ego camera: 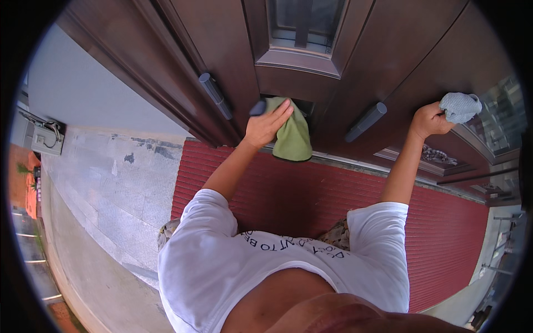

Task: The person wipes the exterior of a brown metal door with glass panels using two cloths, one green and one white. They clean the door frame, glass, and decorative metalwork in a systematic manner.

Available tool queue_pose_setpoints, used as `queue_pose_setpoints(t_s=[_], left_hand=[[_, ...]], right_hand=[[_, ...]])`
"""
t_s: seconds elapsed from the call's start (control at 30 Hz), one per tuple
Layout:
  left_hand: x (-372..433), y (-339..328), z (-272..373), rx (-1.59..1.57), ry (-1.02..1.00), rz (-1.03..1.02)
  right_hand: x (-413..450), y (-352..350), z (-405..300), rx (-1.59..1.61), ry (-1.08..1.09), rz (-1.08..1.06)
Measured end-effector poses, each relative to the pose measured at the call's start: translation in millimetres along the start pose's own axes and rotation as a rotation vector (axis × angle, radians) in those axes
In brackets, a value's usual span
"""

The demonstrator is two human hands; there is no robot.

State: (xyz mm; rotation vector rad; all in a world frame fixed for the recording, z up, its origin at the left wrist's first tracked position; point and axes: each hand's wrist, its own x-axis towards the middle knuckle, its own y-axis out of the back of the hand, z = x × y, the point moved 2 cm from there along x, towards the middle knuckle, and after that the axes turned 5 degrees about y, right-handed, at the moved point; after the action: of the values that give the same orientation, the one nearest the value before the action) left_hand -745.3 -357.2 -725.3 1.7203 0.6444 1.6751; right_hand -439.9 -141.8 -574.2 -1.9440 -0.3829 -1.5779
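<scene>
My left hand point(266, 127) presses a green cloth point(293, 135) with dark edging against the lower part of a brown panelled door point(297, 85). The cloth hangs down below my fingers and covers part of a recessed panel. In my right hand point(429, 120) is a bunched light grey-blue cloth point(460, 107), held out to the right in front of the door. Between my hands a grey cylindrical door handle point(366, 121) sticks out from the door. A second such handle point(215, 95) stands to the left of my left hand.
A ribbed red mat point(441, 241) covers the floor along the door. Above the green cloth is a framed glass pane point(308, 25). At the far left a light box with cables point(49, 137) stands against the pale wall point(95, 91), over grey stone paving point(120, 195).
</scene>
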Motion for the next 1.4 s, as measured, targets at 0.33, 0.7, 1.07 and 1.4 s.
queue_pose_setpoints(t_s=[0.33, 0.7, 1.07, 1.4], left_hand=[[24, 6, 4, -1.309, 0.555, -0.285], [113, 179, -28, -1.753, 0.689, 0.413], [73, 256, -91, -1.557, 0.380, 1.195], [65, 263, -93, -1.554, 0.401, 1.371]], right_hand=[[31, -18, -104, 0.402, -0.027, -0.027], [136, -104, -265, 0.359, 0.417, -0.178], [-41, 16, -256, 0.461, 0.439, -0.847], [159, -110, -268, 0.567, 0.559, -0.405]])
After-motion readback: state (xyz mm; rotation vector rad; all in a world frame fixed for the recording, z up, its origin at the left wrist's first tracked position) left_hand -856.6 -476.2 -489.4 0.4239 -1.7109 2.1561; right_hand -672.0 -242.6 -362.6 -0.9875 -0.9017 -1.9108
